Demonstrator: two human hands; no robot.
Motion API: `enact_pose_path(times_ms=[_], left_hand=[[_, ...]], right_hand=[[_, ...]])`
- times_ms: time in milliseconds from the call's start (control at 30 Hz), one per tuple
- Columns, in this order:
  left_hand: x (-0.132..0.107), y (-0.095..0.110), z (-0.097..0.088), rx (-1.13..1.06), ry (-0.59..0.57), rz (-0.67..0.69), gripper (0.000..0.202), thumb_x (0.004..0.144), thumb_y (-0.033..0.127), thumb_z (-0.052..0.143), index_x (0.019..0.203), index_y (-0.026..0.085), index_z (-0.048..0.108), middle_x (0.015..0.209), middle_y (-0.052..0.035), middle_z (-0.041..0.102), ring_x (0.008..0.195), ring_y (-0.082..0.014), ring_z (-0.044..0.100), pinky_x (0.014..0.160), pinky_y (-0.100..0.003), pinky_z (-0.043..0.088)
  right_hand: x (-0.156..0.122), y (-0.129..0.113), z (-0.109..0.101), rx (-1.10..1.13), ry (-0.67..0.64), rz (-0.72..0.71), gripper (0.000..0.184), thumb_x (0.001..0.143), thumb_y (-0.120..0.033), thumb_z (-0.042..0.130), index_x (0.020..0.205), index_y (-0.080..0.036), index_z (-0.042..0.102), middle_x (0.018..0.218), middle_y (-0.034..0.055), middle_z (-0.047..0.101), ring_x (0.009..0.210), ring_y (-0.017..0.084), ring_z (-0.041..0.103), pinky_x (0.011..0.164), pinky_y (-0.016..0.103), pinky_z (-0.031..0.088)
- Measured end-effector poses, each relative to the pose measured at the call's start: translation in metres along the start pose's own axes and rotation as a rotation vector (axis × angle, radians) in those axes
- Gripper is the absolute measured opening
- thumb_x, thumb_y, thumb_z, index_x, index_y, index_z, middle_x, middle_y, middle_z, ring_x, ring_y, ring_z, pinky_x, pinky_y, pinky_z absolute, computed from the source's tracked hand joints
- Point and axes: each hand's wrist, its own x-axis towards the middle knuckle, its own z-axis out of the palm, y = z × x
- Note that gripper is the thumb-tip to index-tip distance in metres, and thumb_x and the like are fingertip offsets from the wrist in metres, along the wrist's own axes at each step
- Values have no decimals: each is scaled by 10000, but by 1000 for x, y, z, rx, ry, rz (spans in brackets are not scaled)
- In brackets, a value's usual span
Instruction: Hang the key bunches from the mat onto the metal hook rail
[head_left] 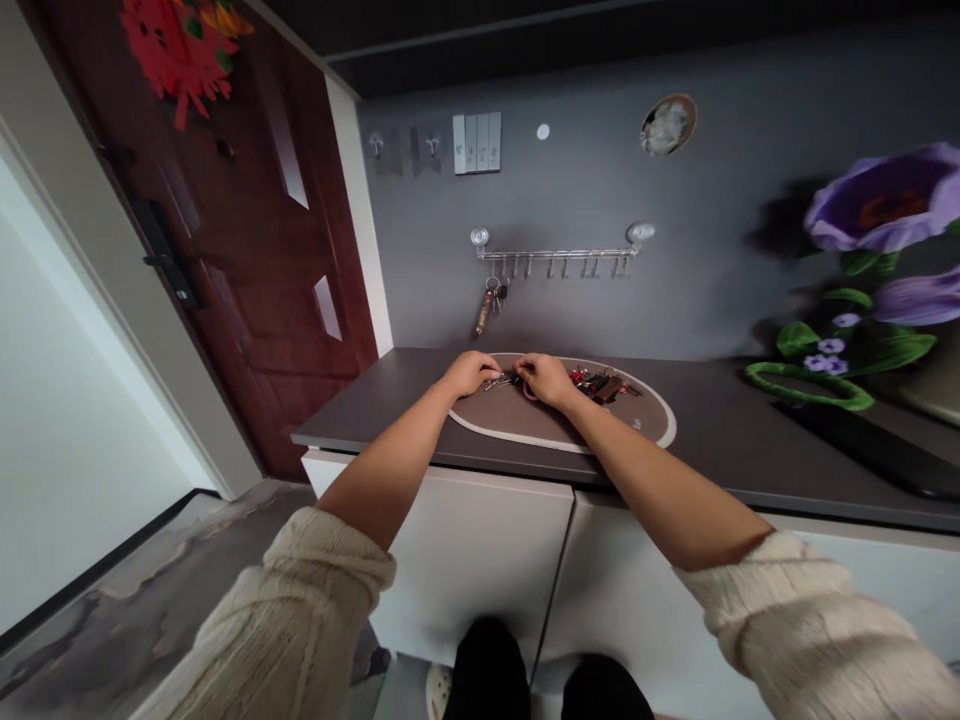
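Note:
Over an oval brown mat (517, 428) with a pale rim, both of my hands are close together at a small bunch of keys (496, 382). My left hand (472, 373) pinches the bunch from the left, fingertips closed. My right hand (545, 379) is closed at the bunch's dark end, with thumb and fingers together. A pinkish loop (529, 391) shows under the right fingers. To the right of that hand lies a pile of more keys and fobs (606, 386), red, black and brown, partly hidden by my wrist.
A hook rail (559, 255) on the grey wall carries one hanging key bunch (487, 307) at its left end. Purple artificial flowers (885, 210) and a black flat object (870, 445) occupy the dark counter's right. A red-brown door (255, 250) stands left; white cabinets (472, 540) are below.

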Motion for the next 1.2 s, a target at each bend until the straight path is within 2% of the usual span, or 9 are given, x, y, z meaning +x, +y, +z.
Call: enact_pose_path(times_ms=[267,533,667,867,1200], left_hand=[[1,1,1,64,62,-13,173,730,219,514,782,149,664,810,-46,658,760,-137,558,734,-236,381],[1,4,-1,-45,160,-69,186,739,232,495,760,125,646,758,-36,646,698,-115,540,686,-221,387],[1,8,0,-213,193,-157,171,733,225,505,747,105,626,675,-24,618,610,-95,510,638,-223,397],[4,9,3,-591,207,-272,114,746,177,506,760,90,577,648,-18,582,547,-62,495,575,-211,419],[2,18,1,-959,209,-304,60,755,142,514,767,91,542,623,8,563,552,-48,537,663,-260,487]], right_hand=[[3,0,1,8,-18,8,175,737,-217,506,825,-187,654,823,34,654,742,141,565,669,210,367],[4,1,2,60,-20,9,154,725,-231,517,787,-186,650,734,13,648,667,123,559,625,194,361],[4,1,1,91,-19,27,138,711,-240,535,770,-188,647,729,4,644,666,117,555,619,192,360],[3,-4,-1,189,7,72,162,713,-273,534,773,-170,644,694,6,635,611,105,535,603,201,370],[7,-1,4,578,25,-7,244,702,-353,541,797,-147,632,782,37,649,682,108,560,670,221,421]])
